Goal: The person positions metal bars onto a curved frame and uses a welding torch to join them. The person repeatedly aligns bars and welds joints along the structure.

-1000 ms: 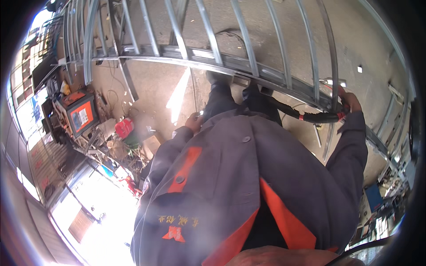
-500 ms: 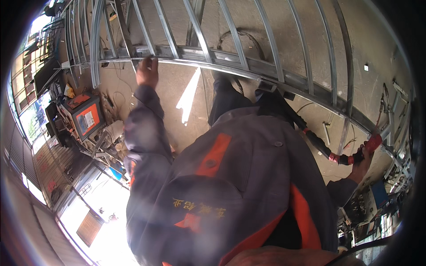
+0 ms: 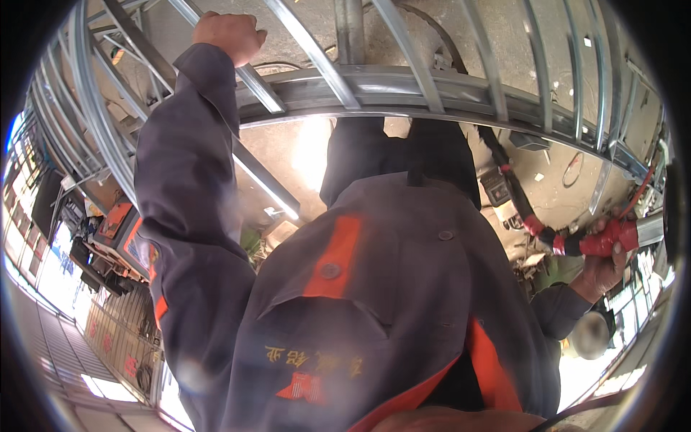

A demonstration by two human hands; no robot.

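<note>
My left hand [image 3: 229, 39] is closed around one of the slats of a silvery metal frame [image 3: 389, 92], at the upper left. Several thin metal bars run across this frame, which stretches in front of me. At the far right, my right hand [image 3: 603, 268] grips the red-taped handle of a welding torch [image 3: 612, 237]. Its dark cable [image 3: 507, 173], banded with red tape, loops back toward my legs. A pale metal end sticks out of the handle on the right.
More metal frames [image 3: 93, 93] stand at the left. Beyond my left arm is an orange and grey machine [image 3: 122, 230]. A dark hose [image 3: 443, 36] lies on the concrete floor past the frame. Small boxes and scraps [image 3: 504, 209] lie right of my legs.
My left hand has moved up and forward from the frame's near rail onto a slat. My right hand has shifted slightly outward with the torch. The view has tilted, bringing the frame closer.
</note>
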